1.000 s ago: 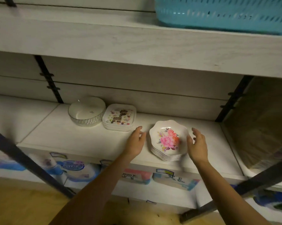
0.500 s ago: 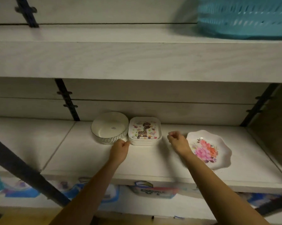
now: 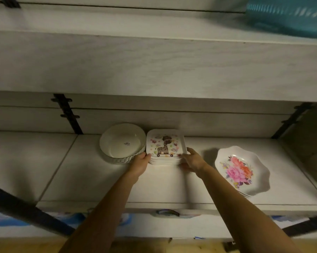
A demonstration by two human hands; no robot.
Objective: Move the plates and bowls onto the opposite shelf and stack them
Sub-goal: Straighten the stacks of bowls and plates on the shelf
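A stack of square white plates with a giraffe print (image 3: 164, 146) stands at the middle of the pale wooden shelf (image 3: 168, 187). My left hand (image 3: 140, 164) grips the stack's front left corner. On the front right corner my right hand (image 3: 193, 161) holds the same stack, fingers wrapped around the edge. A round white bowl (image 3: 122, 142) with a patterned outer wall touches the stack's left side. To the right, apart from my hands, lies a stack of scalloped plates with a pink flower print (image 3: 242, 170).
The upper shelf board (image 3: 154, 66) hangs low over the plates, with a teal plastic basket (image 3: 289, 17) on it at the right. Black metal brackets (image 3: 68, 114) run up the back wall. A black diagonal bar (image 3: 26, 212) crosses the lower left.
My hands left the flowered stack, moved left and closed on the two front corners of the giraffe plate stack. The view shifted left and closer.
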